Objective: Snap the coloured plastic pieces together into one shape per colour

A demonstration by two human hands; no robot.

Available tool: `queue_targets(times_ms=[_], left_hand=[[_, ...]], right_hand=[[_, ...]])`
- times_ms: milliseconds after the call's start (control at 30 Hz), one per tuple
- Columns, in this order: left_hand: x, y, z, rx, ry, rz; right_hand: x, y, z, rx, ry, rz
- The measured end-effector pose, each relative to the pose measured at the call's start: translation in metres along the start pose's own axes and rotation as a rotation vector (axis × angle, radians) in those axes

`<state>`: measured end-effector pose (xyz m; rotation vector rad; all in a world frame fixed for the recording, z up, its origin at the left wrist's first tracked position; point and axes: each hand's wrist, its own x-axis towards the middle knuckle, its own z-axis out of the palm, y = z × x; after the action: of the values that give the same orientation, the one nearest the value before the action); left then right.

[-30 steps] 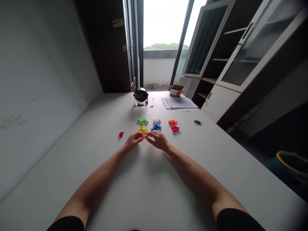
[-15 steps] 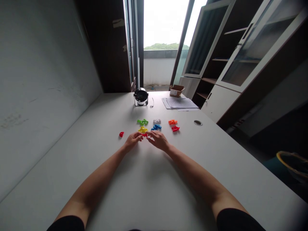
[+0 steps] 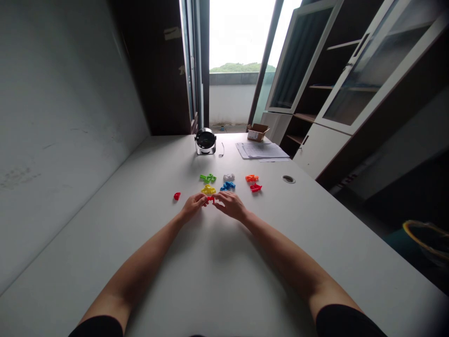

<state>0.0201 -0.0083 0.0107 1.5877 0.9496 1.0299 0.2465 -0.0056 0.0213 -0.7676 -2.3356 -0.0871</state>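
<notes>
My left hand (image 3: 192,206) and my right hand (image 3: 230,204) meet over the white table (image 3: 217,262), both pinched on a small red plastic piece (image 3: 210,199) between their fingertips. Just beyond them lie a yellow piece (image 3: 208,189), a blue piece (image 3: 228,186), a green piece (image 3: 208,178), a white piece (image 3: 228,177), an orange piece (image 3: 251,178) and another red piece (image 3: 256,187). A single red piece (image 3: 177,195) lies apart to the left of my left hand.
A small black-and-silver round device (image 3: 205,141) stands at the table's far end, with a stack of papers (image 3: 261,150) and a small cardboard box (image 3: 257,132) to its right. A cable hole (image 3: 288,179) is at the right. A wall runs along the left, glass-door cabinets along the right.
Both hands stay pinched on the red piece, with only slight finger shifts.
</notes>
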Motion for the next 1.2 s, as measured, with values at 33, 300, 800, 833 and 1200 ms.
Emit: queue_targets(times_ms=[33, 300, 800, 833, 1200], left_hand=[[0.0003, 0.0, 0.0002, -0.005, 0.002, -0.004], [0.0, 0.0008, 0.0016, -0.138, -0.031, 0.041], [0.0002, 0.0027, 0.0021, -0.143, -0.021, 0.02], [0.0001, 0.0031, 0.0019, -0.141, -0.021, 0.017], [0.0002, 0.001, -0.0002, -0.081, -0.028, -0.01]], right_hand=[[0.0001, 0.0, 0.0001, 0.0, 0.003, 0.0], [0.0006, -0.0017, -0.0007, 0.012, 0.03, 0.024], [-0.0001, -0.0025, -0.0015, -0.005, 0.029, 0.034], [-0.0001, -0.0024, -0.0013, -0.003, 0.026, 0.028], [0.0012, -0.0035, -0.0027, -0.002, 0.007, 0.006]])
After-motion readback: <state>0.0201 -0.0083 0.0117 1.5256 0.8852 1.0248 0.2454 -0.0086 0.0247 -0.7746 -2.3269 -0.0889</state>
